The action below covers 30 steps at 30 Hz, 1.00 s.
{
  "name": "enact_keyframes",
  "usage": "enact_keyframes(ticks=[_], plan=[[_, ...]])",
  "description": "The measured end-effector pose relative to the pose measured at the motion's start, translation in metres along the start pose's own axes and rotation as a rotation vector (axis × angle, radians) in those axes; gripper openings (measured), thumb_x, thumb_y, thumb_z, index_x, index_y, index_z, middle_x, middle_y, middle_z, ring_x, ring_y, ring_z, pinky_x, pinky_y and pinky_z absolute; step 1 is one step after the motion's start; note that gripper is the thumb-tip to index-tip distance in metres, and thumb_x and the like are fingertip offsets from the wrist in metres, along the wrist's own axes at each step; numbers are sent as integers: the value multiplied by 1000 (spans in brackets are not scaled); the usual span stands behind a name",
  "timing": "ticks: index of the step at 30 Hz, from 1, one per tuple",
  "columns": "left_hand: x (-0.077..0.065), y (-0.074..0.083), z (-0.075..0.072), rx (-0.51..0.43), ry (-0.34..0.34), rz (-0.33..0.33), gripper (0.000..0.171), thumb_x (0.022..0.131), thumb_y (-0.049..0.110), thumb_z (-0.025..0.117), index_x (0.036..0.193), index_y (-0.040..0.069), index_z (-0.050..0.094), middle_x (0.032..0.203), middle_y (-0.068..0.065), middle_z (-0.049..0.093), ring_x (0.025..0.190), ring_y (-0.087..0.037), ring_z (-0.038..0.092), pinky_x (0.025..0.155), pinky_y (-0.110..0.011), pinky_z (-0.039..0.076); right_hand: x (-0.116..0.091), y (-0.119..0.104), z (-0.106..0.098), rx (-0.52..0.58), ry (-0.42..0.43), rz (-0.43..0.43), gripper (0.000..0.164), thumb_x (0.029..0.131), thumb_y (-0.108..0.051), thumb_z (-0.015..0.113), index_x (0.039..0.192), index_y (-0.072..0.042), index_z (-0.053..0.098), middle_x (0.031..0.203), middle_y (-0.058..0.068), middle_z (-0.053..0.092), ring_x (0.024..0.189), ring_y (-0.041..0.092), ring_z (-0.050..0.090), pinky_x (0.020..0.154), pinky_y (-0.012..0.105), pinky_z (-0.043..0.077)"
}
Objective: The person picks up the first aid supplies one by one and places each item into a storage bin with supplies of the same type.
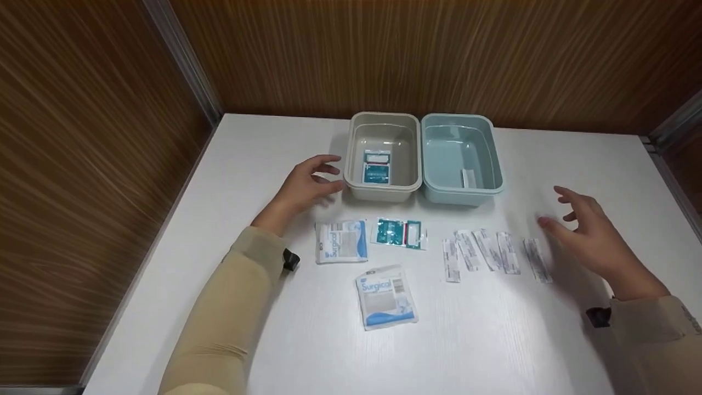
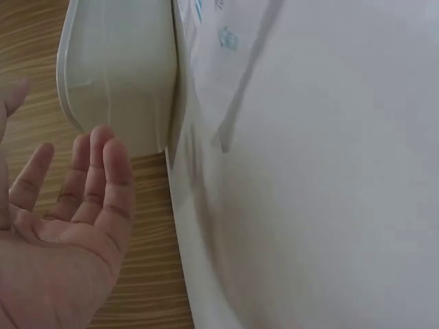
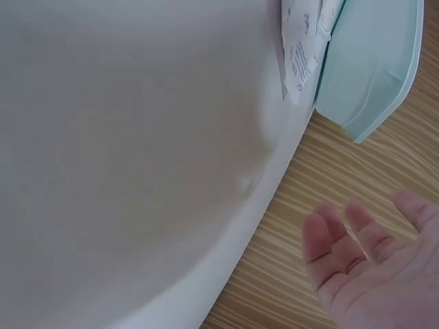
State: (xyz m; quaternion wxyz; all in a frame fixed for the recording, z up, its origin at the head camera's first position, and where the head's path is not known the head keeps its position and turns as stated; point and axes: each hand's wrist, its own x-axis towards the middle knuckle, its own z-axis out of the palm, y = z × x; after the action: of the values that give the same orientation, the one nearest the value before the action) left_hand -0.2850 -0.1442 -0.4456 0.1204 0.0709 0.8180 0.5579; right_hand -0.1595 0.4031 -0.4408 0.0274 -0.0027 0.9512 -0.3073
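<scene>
My left hand (image 1: 307, 184) hovers at the left side of a beige bin (image 1: 385, 194), its fingers loosely bent and holding nothing. Inside that bin lies a teal-and-white packet (image 1: 377, 173). Against it stands a light blue bin (image 1: 463, 196) with a small white strip packet (image 1: 469, 179) in it. My right hand (image 1: 589, 236) is held over the table at the right, palm inward, with nothing in its grasp. Closest to it is a row of several narrow white printed strip packets (image 1: 508, 253). In the right wrist view, its fingers (image 3: 319, 240) are apart from the packets.
Two white-and-blue packets printed "Surgical" lie on the white table (image 1: 466, 340), one upper left (image 1: 341, 241) and one nearer (image 1: 385, 299). Another teal packet (image 1: 399, 233) lies in front of the bins. Wood-grain panels (image 1: 428, 60) border the table at back and left.
</scene>
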Motion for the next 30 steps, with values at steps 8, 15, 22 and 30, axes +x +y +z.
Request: enact_keyframes(ticks=[8,15,22,30], plan=[[3,4,7,-108,-45,-80,69,98,26,91,161,29,63,164,-5,60,130,-27,75,110,-46,67,-6,-1,6,10,-26,-20,86,114,-47,65,181,-12,24,173,34,32,141,54,45,95,53,48],[3,1,11,-120,-50,-75,59,101,25,88,156,23,68,160,-3,66,140,-23,69,116,-39,63,-15,-5,11,-35,-69,-57,81,110,-48,72,174,-10,40,173,28,39,134,46,54,91,46,50],[5,-2,13,-180,-31,-85,57,102,26,87,156,23,68,155,-3,69,134,-22,72,116,-41,62,-19,-3,13,-95,-162,-83,84,100,-51,86,165,-8,55,169,26,46,133,47,60,99,50,56],[2,0,14,-231,23,-126,56,101,22,88,154,20,70,155,-5,69,133,-22,71,116,-37,62,-21,5,17,-135,-200,-222,87,82,-33,104,154,-1,66,156,27,56,123,44,68,93,21,51]])
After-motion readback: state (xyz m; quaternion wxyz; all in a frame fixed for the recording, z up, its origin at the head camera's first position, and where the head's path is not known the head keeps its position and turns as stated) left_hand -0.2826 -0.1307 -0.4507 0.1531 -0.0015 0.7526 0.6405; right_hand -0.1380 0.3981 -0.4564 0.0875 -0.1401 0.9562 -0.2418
